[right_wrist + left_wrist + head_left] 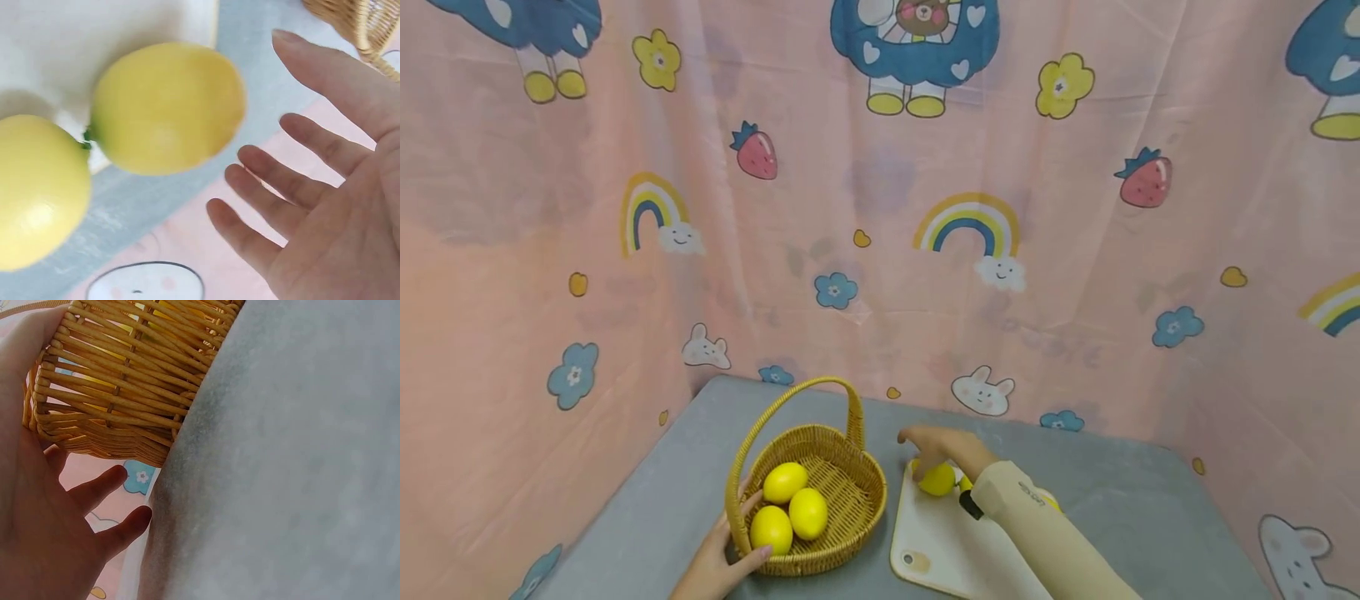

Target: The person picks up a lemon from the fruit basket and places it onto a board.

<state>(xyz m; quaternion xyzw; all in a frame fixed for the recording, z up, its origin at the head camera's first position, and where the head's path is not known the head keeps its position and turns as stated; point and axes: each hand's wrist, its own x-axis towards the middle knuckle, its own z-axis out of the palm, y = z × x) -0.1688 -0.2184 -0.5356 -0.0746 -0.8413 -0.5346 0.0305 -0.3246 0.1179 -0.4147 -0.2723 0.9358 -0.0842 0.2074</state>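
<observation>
A wicker basket (850, 467) with a tall arched handle stands on the grey table, with three smooth yellow fruits (808, 514) in its left part. My left hand (718, 554) holds the basket's left side, the thumb over the rim. In the left wrist view, some fingers of that hand spread below the woven wall (125, 387). On a white cutting board (940, 542) to the right lie more yellow fruits (169, 109), with small green stem ends. My right hand (331, 187) is beside the nearest one, fingers apart and holding nothing.
The right sleeve (1037, 521) hides part of the board and some fruit behind it. A pink patterned curtain (865, 333) surrounds the table (647, 525) at the back and sides. A dark object (971, 505) shows by the right cuff.
</observation>
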